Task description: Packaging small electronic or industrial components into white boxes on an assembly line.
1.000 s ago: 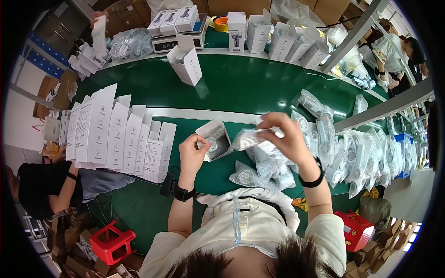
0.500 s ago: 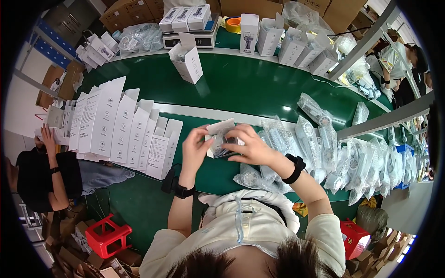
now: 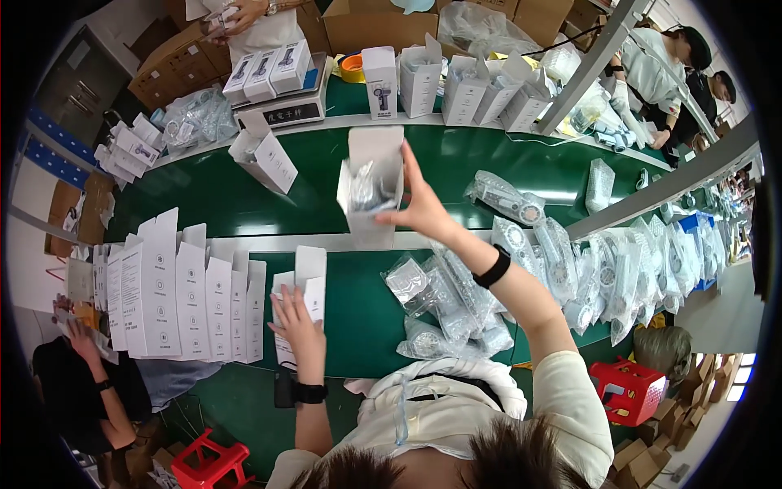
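My right hand (image 3: 419,200) grips an open white box (image 3: 371,220) by its right side, above the seam between the two green tables. The box's flap stands up, and a clear-wrapped item (image 3: 368,189) shows inside. My left hand (image 3: 301,330) lies on a second white box (image 3: 311,273) with an upright flap, its fingers closed round the front and the thumb side partly hidden. This box stands a little apart from the row of open white boxes (image 3: 191,301) to its left. Bubble-wrapped devices (image 3: 456,285) lie to the right of my hands.
At the far edge, closed boxes rest on a weighing scale (image 3: 285,106), beside orange tape (image 3: 352,68) and several open boxes (image 3: 466,94). One open box (image 3: 265,163) stands on the far table. A metal rail (image 3: 668,196) crosses the right side. Co-workers are left, right and behind the table.
My right hand has carried the open box forward to the far table's near edge. My left hand has let go of it, moved back left and taken hold of another box beside the row.
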{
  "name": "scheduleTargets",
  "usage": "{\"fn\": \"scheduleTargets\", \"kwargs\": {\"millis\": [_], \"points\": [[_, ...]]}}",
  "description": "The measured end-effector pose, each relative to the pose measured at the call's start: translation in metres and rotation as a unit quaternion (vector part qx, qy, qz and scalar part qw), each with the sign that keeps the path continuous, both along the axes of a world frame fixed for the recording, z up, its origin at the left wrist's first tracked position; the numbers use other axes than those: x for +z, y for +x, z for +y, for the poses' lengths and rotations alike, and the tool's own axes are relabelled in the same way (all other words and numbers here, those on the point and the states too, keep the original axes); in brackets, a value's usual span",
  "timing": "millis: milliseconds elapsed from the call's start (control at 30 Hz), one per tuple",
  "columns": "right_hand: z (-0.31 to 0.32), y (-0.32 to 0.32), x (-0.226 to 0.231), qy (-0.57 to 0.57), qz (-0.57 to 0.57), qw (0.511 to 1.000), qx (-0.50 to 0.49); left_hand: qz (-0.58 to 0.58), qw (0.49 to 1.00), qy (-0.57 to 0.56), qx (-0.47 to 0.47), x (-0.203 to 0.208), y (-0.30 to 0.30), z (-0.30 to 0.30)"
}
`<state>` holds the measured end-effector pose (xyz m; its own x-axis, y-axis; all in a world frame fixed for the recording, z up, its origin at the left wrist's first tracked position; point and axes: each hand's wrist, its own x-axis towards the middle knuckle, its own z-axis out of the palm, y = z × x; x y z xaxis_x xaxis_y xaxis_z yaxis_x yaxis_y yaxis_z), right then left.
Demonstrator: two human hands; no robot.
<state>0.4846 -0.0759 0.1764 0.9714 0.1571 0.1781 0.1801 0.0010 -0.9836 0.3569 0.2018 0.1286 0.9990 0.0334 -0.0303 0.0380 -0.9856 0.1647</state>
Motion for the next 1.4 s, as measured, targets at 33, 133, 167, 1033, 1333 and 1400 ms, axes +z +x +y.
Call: {"fn": "scheduleTargets", "kwargs": {"millis": [33, 133, 167, 1033, 1333, 1400], "points": [[-0.011, 0.021, -0.002, -0.009, 0.002, 1.000, -0.023, -0.009, 1.000, -0.012, -0.010, 0.003, -0.003, -0.026], [-0.037, 0.079, -0.032, -0.131, -0.057, 0.985, -0.098, -0.021, 0.999, -0.025, -0.005, -0.010, -0.008, -0.080], [-0.043, 0.082, -0.044, -0.131, -0.057, 0.985, -0.099, 0.006, 1.000, -0.027, -0.007, -0.011, -0.011, -0.089], [-0.160, 0.014, -0.036, -0.430, 0.162, 0.888, 0.019, -0.130, 0.760, -0.619, -0.148, -0.011, 0.047, -0.067], [-0.083, -0.071, 0.047, 0.342, 0.027, 0.899, -0.271, -0.030, 0.915, -0.301, -0.266, 0.020, 0.033, -0.074], [-0.048, -0.079, 0.035, 0.436, 0.048, 0.851, -0.288, -0.010, 0.909, -0.359, -0.210, 0.012, 0.030, -0.080]]}}
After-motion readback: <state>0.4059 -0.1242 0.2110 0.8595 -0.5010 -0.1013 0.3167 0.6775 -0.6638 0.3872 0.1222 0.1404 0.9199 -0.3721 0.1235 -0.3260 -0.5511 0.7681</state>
